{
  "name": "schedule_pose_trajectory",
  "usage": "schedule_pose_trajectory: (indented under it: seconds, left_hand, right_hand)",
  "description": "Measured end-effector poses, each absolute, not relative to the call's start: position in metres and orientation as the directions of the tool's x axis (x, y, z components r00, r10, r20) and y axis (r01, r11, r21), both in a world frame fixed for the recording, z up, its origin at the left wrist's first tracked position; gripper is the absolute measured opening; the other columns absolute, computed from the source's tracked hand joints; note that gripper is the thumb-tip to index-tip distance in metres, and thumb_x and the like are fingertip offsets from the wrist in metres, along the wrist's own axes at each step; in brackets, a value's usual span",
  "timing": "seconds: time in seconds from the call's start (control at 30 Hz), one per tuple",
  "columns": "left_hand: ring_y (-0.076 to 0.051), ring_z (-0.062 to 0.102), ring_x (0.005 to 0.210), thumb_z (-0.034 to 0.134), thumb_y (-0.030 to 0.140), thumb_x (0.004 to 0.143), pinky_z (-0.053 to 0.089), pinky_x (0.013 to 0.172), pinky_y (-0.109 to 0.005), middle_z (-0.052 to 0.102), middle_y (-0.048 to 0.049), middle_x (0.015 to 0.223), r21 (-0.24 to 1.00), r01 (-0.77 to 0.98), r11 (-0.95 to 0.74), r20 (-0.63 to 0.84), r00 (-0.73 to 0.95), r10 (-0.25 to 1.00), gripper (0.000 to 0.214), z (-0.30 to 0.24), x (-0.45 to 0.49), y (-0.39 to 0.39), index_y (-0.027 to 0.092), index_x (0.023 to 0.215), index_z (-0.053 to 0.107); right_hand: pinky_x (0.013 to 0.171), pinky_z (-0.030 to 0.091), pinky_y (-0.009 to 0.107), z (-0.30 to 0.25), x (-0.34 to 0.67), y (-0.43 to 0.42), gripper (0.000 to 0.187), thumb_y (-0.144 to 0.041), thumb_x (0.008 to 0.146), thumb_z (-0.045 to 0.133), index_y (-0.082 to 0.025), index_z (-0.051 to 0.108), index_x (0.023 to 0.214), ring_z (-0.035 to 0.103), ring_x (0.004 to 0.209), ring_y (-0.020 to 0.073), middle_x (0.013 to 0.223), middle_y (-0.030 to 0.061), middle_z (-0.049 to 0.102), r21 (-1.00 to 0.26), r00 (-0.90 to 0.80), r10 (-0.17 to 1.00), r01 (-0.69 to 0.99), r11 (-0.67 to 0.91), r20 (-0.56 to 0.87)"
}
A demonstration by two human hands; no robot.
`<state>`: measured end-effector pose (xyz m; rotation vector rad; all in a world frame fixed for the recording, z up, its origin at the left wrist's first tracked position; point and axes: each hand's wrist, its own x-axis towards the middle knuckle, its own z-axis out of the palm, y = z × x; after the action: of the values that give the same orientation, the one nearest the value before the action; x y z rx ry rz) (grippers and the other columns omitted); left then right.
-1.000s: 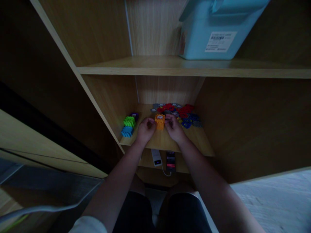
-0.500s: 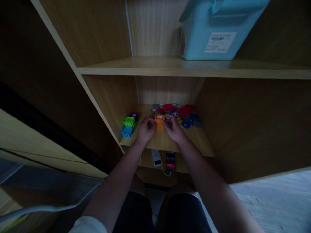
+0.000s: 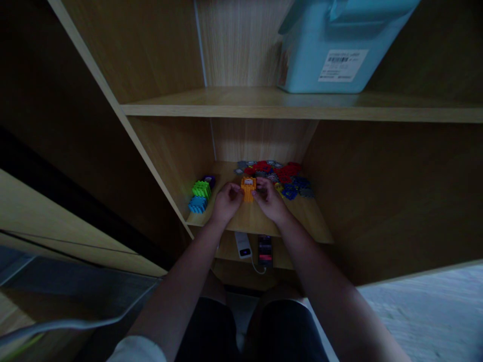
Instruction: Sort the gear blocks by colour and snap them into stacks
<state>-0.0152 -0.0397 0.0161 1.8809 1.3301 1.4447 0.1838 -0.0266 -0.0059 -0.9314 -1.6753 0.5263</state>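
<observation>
An orange stack of toothed plastic pieces (image 3: 248, 191) stands in the middle of the shelf, with a pale label on its top. My left hand (image 3: 227, 201) grips its left side with bent fingers. On the opposite side my right hand (image 3: 268, 198) holds it between thumb and fingers. To the left are a green stack (image 3: 202, 189), a light blue stack (image 3: 197, 204) and a dark purple piece (image 3: 209, 180). Behind my right hand lies a heap of loose flat pieces, among them red pieces (image 3: 287, 172), blue pieces (image 3: 290, 191) and grey ones.
A light blue bin (image 3: 320, 55) with a barcode label stands on the upper shelf board (image 3: 241, 110). Below my hands, a white power bank (image 3: 243, 245) is cabled to a phone (image 3: 265, 250) on a lower ledge. Wooden side walls close in left and right.
The orange stack has shifted very slightly to the right between my hands. Both hands keep almost the same place, and everything else is unchanged.
</observation>
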Motion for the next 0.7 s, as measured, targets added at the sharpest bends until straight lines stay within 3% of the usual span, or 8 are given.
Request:
schedule_pose_trajectory:
  seconds: [0.4, 0.7]
  left_hand:
    - [-0.018, 0.071, 0.091, 0.067, 0.022, 0.094, 0.055, 0.088, -0.032, 0.075, -0.0025, 0.096, 0.792, 0.416, -0.448, 0.493, -0.002, 0.87, 0.003, 0.0154, -0.015, -0.0392, 0.022, 0.097, 0.067]
    - [-0.018, 0.071, 0.093, 0.067, 0.024, 0.094, 0.056, 0.088, -0.032, 0.075, -0.0029, 0.098, 0.78, 0.429, -0.456, 0.502, 0.006, 0.865, 0.004, 0.0125, -0.0152, -0.0365, 0.022, 0.098, 0.066]
  right_hand:
    - [0.115, 0.054, 0.053, -0.0132, 0.1878, -0.0211, 0.044, -0.045, 0.103, 0.061, -0.03, 0.052, 0.144, 0.068, 0.127, 0.0267, 0.143, 0.012, 0.067, -0.736, -0.118, 0.792, 0.307, 0.603, 0.599]
    - [0.11, 0.058, 0.053, -0.0115, 0.1862, -0.0222, 0.044, -0.054, 0.105, 0.06, -0.029, 0.053, 0.141, 0.071, 0.121, 0.0273, 0.139, 0.0126, 0.069, -0.739, -0.081, 0.799, 0.336, 0.585, 0.596]
